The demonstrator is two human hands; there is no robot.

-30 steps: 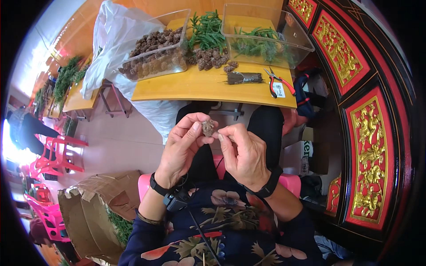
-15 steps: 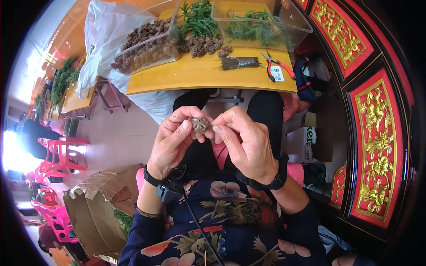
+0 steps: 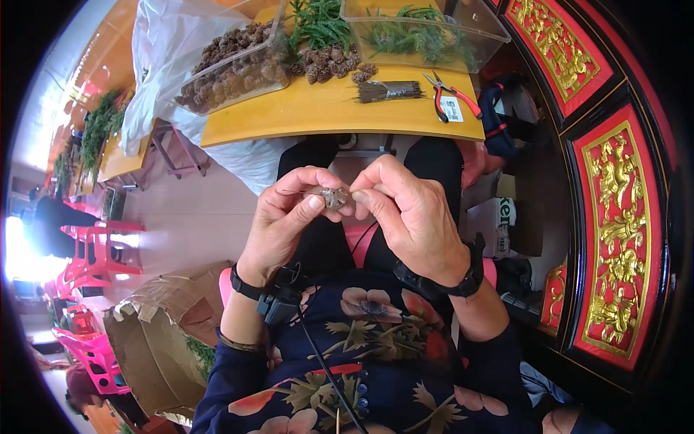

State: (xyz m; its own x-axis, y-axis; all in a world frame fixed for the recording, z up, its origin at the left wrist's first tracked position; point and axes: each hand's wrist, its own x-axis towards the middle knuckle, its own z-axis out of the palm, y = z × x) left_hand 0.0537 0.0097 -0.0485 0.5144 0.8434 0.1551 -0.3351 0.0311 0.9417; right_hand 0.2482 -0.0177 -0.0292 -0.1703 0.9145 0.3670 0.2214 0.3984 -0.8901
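Note:
Above my lap, my left hand (image 3: 285, 213) is closed round a small brown pine cone (image 3: 335, 198), holding it between thumb and fingers. A thin dark wire (image 3: 303, 192) sticks out on the cone's left side. At the cone's right side, my right hand (image 3: 416, 220) has its thumb and forefinger pinched together, seemingly on the wire's other end; the fingertips mostly hide it. A bundle of thin brown wires (image 3: 389, 91) lies on the yellow table (image 3: 289, 119). To its right, red-and-black pliers (image 3: 457, 95) rest with their jaws apart.
Two clear plastic bins stand on the table, one holding pine cones (image 3: 235, 76), the other green sprigs (image 3: 416, 32). Loose cones (image 3: 327, 64) lie between them. A torn cardboard box (image 3: 155, 347) is at lower left, pink stools (image 3: 101, 246) beyond. A carved red-and-gold panel (image 3: 611, 239) rises at right.
The right hand has turned and its wrist has moved outward to the right, still pinching beside the cone. In the left fingers the pine cone has tilted slightly.

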